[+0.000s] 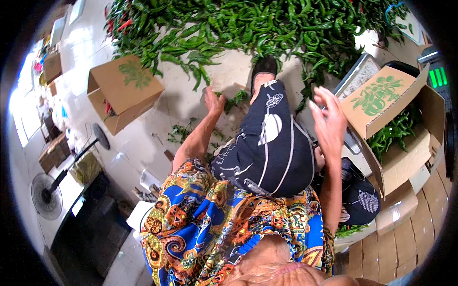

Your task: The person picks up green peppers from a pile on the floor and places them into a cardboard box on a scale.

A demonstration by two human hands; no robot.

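Observation:
A wide heap of long green peppers (257, 25) covers the floor before me. My left hand (214, 102) reaches down at the heap's near edge, fingers curled; a bit of green shows between thumb and fingers, but whether it is gripped is unclear. My right hand (327, 116) is raised beside my knee with its fingers apart and nothing in it. It is just left of an open cardboard carton (381, 94) with a printed green vegetable design, in which green peppers (393, 134) lie.
A second printed carton (125, 89) stands left of my left hand, red peppers (108, 109) at its opening. Stalks and leaves (180, 132) litter the floor. A metal tray (357, 77) and a device with a lit green display (438, 77) are at right. A fan (46, 195) stands at left.

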